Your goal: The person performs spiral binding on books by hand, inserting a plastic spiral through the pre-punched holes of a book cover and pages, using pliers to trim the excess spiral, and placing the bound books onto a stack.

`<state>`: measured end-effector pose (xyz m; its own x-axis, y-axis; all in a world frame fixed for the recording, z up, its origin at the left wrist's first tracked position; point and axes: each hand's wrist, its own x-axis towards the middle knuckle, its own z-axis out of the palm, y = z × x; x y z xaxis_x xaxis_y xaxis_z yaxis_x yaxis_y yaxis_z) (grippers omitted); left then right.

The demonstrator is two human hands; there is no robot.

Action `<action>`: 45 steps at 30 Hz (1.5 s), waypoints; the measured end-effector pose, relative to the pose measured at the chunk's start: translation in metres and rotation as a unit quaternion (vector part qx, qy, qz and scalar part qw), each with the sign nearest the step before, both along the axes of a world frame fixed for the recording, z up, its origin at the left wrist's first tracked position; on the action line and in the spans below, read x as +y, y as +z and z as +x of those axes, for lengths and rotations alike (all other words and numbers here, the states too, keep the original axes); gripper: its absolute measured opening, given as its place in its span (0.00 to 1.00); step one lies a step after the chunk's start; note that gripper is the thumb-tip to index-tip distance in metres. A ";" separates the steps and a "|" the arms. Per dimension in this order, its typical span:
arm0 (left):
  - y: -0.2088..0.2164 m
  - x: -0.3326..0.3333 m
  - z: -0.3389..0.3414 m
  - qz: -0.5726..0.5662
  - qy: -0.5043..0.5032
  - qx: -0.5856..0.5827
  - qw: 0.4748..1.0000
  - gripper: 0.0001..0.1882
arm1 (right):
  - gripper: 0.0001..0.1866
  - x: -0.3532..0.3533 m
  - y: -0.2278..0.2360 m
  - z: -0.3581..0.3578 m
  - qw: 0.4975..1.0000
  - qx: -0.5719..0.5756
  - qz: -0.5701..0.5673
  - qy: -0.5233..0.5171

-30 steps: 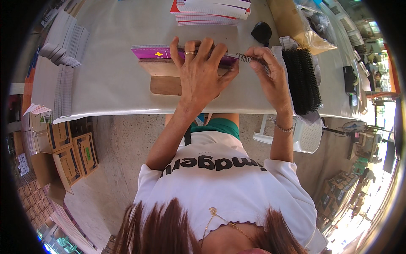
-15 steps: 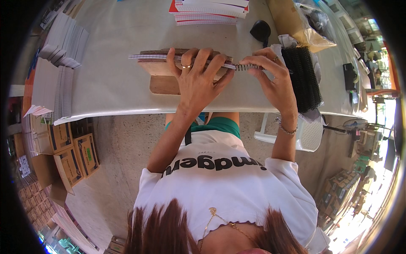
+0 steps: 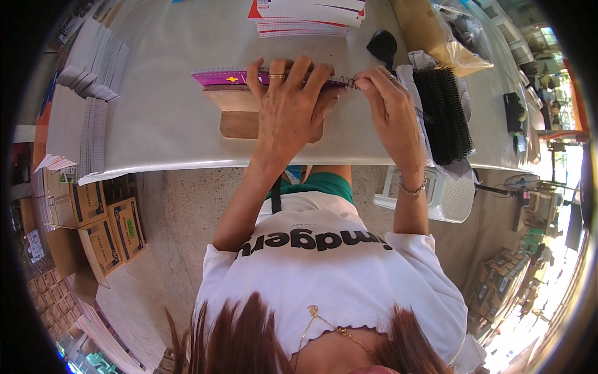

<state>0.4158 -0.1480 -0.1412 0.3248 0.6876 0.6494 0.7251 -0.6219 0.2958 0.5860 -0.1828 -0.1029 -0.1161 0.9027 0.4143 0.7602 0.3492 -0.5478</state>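
Observation:
A purple-covered notebook [image 3: 208, 78] leans against a wooden stand [image 3: 240, 126] near the table's front edge. My left hand [image 3: 283, 103] is wrapped over the notebook's top edge, fingers behind and thumb on the near side, gripping it. At the notebook's right end, my right hand [image 3: 392, 115] pinches a dark spiral binding coil [image 3: 353, 83]. The coil's tip meets the notebook's punched edge; how far it is threaded is hidden by my left fingers. The coil's tail shows to the right of my right hand, near a pile of black spiral coils [image 3: 443, 115].
Stacked notebooks [image 3: 305, 25] sit at the far side of the table. Paper stacks [image 3: 93, 59] line the left side. A dark rounded object [image 3: 382, 45] lies beyond my right hand, near a cardboard box [image 3: 420, 31]. A white plastic stool [image 3: 451, 196] stands below the table edge.
The notebook has tilted so its purple cover shows. My right hand has moved left and slightly lower, nearer the notebook's end, and less coil shows between my hands.

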 end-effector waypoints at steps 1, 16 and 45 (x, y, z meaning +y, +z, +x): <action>0.001 0.000 -0.001 0.000 0.001 0.004 1.000 0.11 | 0.06 0.000 0.000 -0.003 1.000 0.007 0.005 -0.001; 0.004 0.004 -0.013 -0.005 -0.123 -0.053 0.991 0.10 | 0.10 -0.004 0.005 -0.009 0.994 0.037 -0.094 0.033; 0.000 0.004 -0.022 0.019 -0.110 -0.031 0.993 0.09 | 0.37 0.066 -0.033 0.051 0.942 0.081 -0.298 0.131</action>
<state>0.3936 -0.1441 -0.1408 0.4226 0.5792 0.6971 0.5518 -0.7746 0.3091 0.6372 -0.1169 -0.1355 -0.3458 0.9300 -0.1248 0.5804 0.1075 -0.8072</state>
